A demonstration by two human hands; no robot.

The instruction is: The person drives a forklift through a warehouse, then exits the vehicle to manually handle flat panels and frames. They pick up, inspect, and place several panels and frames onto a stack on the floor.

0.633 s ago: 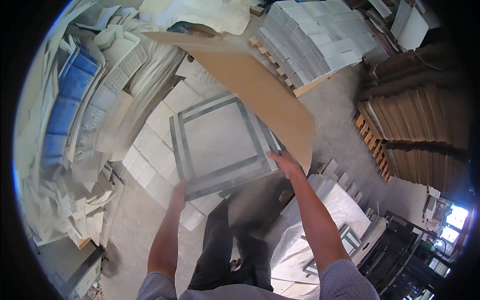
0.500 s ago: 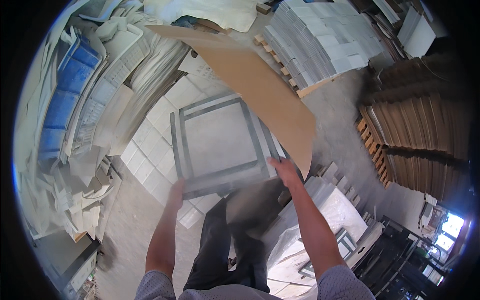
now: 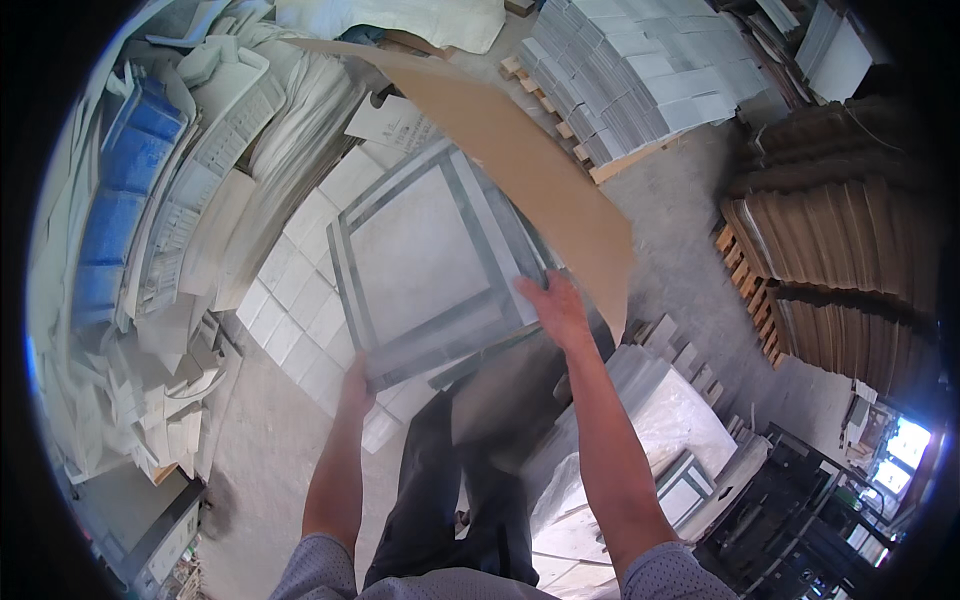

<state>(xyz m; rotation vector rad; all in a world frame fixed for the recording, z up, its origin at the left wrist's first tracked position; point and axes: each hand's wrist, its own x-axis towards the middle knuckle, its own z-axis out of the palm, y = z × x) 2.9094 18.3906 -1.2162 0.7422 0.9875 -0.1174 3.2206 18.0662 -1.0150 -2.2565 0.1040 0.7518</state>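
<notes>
A square grey panel [image 3: 425,262] with a darker grey border is held up in front of me, tilted. My left hand [image 3: 353,382] grips its near left corner from below. My right hand [image 3: 556,308] holds its near right edge, fingers spread on the surface. A large brown cardboard sheet [image 3: 520,160] rests slanted over the panel's far right side. Beneath the panel lies a stack of white tiles [image 3: 300,300].
Heaps of white foam and blue packing [image 3: 150,200] fill the left. A pallet of grey tile stacks [image 3: 650,80] stands at the back, brown cardboard stacks [image 3: 830,250] at the right. White wrapped slabs [image 3: 650,420] sit by my right leg on the concrete floor [image 3: 270,470].
The grey panel has come nearer and slightly up in my two hands. My right hand has slid further onto its edge.
</notes>
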